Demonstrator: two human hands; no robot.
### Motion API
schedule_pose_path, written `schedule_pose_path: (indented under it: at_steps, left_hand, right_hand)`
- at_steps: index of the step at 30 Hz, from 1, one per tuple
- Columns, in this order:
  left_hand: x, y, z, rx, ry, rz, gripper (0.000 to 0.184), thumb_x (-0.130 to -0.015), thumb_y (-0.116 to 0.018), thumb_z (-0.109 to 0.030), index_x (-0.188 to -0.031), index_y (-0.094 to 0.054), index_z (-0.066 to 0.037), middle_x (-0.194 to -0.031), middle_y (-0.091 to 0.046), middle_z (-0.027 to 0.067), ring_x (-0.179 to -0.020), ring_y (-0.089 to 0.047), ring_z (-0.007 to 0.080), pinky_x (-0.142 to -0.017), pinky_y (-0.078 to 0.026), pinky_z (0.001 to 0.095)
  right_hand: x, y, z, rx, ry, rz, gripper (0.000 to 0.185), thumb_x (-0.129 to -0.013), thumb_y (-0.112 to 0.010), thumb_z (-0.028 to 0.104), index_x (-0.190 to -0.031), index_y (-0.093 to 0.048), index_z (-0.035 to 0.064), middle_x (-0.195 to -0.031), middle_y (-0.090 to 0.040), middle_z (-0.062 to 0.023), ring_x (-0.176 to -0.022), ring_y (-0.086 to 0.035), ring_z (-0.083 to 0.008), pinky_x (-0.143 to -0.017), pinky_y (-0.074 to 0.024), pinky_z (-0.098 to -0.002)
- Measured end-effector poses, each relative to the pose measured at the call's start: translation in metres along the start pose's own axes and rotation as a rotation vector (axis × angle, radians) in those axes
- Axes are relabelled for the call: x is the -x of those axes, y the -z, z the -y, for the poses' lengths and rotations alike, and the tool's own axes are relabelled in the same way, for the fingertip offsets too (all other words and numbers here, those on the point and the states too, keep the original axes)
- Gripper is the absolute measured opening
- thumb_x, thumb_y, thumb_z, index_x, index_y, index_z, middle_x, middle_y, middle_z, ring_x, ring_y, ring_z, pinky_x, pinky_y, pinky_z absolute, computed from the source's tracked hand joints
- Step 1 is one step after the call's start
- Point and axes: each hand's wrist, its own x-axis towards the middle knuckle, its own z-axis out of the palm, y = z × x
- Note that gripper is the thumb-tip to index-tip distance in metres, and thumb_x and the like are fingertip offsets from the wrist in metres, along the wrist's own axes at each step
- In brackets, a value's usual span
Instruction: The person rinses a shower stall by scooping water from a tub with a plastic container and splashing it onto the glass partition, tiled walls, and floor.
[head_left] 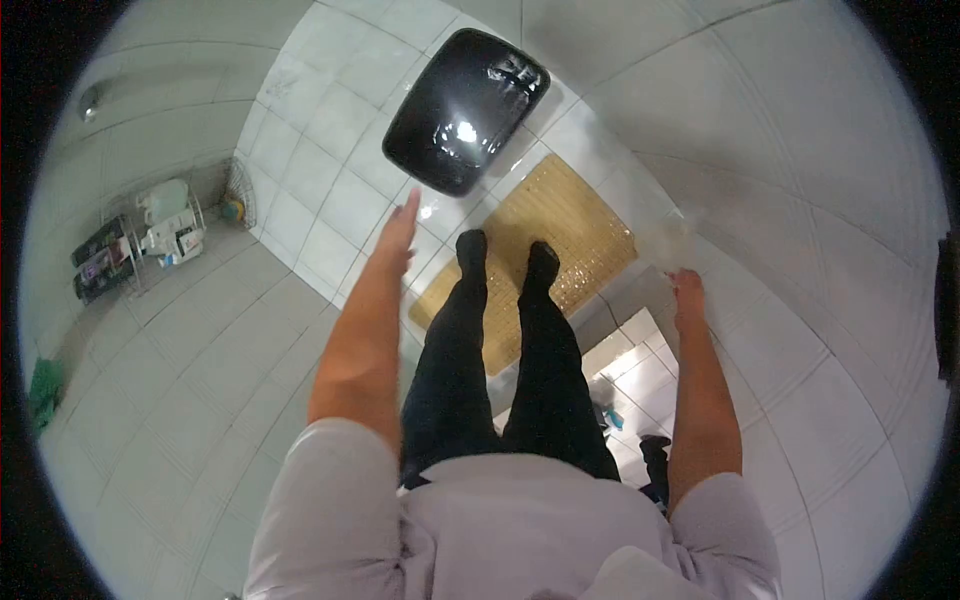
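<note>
My left hand [402,228] reaches forward over the tiled floor, fingers stretched out with nothing in them. Just beyond its fingertips sits a black rectangular basin [425,125] with a wet, shiny inside. At the right wall, my right hand [687,283] has its fingers closed at the edge of a pale see-through thing [668,240], blurred and hard to make out against the tiles. Both my feet, in black, stand on a wet yellow woven-looking mat [570,215] between the two hands.
White floor tiles [315,165] glisten with water. Tiled walls rise on both sides. At left are a wire shelf with bottles and packets [170,225] and a green mesh item [45,390]. Behind me, a step drops to more tiles, where a dark-clad leg [655,465] shows.
</note>
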Motion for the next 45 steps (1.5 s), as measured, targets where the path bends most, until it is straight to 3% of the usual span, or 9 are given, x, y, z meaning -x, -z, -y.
schedule_pose_path:
  at_steps: [3, 5, 9, 12, 23, 32, 39, 43, 45]
  left_hand:
    - [-0.058, -0.062, -0.02, 0.348, 0.13, -0.011, 0.069, -0.068, -0.053, -0.049, -0.119, -0.032, -0.009, -0.116, -0.039, 0.0132, -0.105, -0.037, 0.0278, -0.081, -0.033, 0.0448]
    - [-0.096, -0.076, -0.011, 0.79, 0.067, 0.036, 0.04, -0.075, -0.052, -0.025, -0.108, -0.041, -0.006, -0.1, -0.05, 0.0124, -0.087, -0.05, 0.0284, -0.069, -0.043, 0.0421]
    - [-0.1, -0.046, -0.003, 0.549, -0.1, -0.131, 0.026, -0.073, -0.049, -0.007, -0.097, -0.044, 0.001, -0.086, -0.052, 0.0146, -0.069, -0.056, 0.0254, -0.054, -0.05, 0.0363]
    - [-0.095, -0.003, -0.011, 0.535, -0.217, -0.159, 0.02, -0.072, -0.047, -0.002, -0.091, -0.047, 0.003, -0.08, -0.054, 0.0147, -0.066, -0.057, 0.0228, -0.054, -0.051, 0.0343]
    - [-0.007, 0.148, -0.035, -0.168, -0.355, -0.379, 0.021, -0.073, -0.049, -0.007, -0.089, -0.051, 0.005, -0.07, -0.056, 0.0102, -0.05, -0.054, 0.0148, -0.04, -0.045, 0.0244]
    - [0.024, 0.221, -0.001, -0.511, -0.296, -0.579, 0.021, -0.074, -0.048, -0.007, -0.091, -0.05, 0.004, -0.069, -0.056, 0.0101, -0.05, -0.052, 0.0131, -0.037, -0.04, 0.0228]
    - [0.035, 0.236, 0.013, -0.526, -0.299, -0.555, 0.02, -0.075, -0.049, -0.005, -0.092, -0.049, 0.006, -0.075, -0.057, 0.0098, -0.06, -0.053, 0.0129, -0.051, -0.042, 0.0231]
    - [0.023, 0.218, 0.019, -0.5, -0.503, -0.517, 0.022, -0.075, -0.049, -0.004, -0.095, -0.048, 0.005, -0.077, -0.057, 0.0102, -0.068, -0.053, 0.0138, -0.062, -0.042, 0.0236]
    - [0.025, 0.191, 0.003, -0.505, -0.509, -0.502, 0.021, -0.075, -0.049, -0.004, -0.094, -0.048, 0.005, -0.077, -0.057, 0.0105, -0.068, -0.053, 0.0136, -0.062, -0.042, 0.024]
  right_hand:
    - [0.006, 0.016, 0.059, -0.474, -0.623, -0.103, 0.03, -0.076, -0.046, 0.028, -0.094, -0.046, 0.0044, -0.085, -0.046, -0.0045, -0.078, -0.045, -0.0125, -0.067, -0.0363, -0.0235]
    - [0.007, 0.025, 0.023, -0.418, -0.605, -0.143, 0.026, -0.076, -0.047, 0.028, -0.088, -0.047, 0.0055, -0.079, -0.048, -0.0033, -0.075, -0.046, -0.013, -0.066, -0.0354, -0.0225]
    - [-0.016, 0.022, -0.014, -0.223, -0.552, -0.019, 0.027, -0.075, -0.049, 0.031, -0.078, -0.046, 0.0036, -0.069, -0.047, -0.0031, -0.07, -0.046, -0.0135, -0.066, -0.0371, -0.0237]
    - [-0.039, -0.015, -0.054, 0.595, -0.082, 0.203, 0.029, -0.075, -0.049, 0.028, -0.071, -0.046, 0.0004, -0.063, -0.049, -0.0068, -0.068, -0.05, -0.0198, -0.067, -0.0407, -0.0304]
    - [-0.168, -0.225, 0.095, 0.582, -0.101, 0.202, 0.031, -0.074, -0.047, 0.027, -0.081, -0.049, -0.0028, -0.078, -0.054, -0.0214, -0.073, -0.053, -0.0355, -0.067, -0.0434, -0.0387]
    - [-0.091, -0.126, 0.031, 0.163, 0.066, 0.174, 0.024, -0.077, -0.05, 0.02, -0.092, -0.051, 0.0007, -0.095, -0.052, -0.0153, -0.091, -0.049, -0.0286, -0.081, -0.0357, -0.0338]
    - [-0.051, -0.033, -0.071, 0.284, -0.533, 0.161, 0.023, -0.078, -0.047, 0.017, -0.091, -0.046, -0.002, -0.085, -0.052, -0.0134, -0.08, -0.051, -0.022, -0.074, -0.0403, -0.0322]
    - [-0.17, -0.107, -0.081, 1.224, 0.184, 0.47, 0.023, -0.075, -0.043, 0.017, -0.078, -0.054, -0.0028, -0.081, -0.054, -0.0201, -0.079, -0.051, -0.0331, -0.075, -0.039, -0.0392]
    - [-0.253, -0.163, -0.027, 0.885, 0.168, 0.177, 0.029, -0.075, -0.042, 0.021, -0.082, -0.056, -0.0031, -0.085, -0.054, -0.0206, -0.083, -0.051, -0.0327, -0.076, -0.0396, -0.0398]
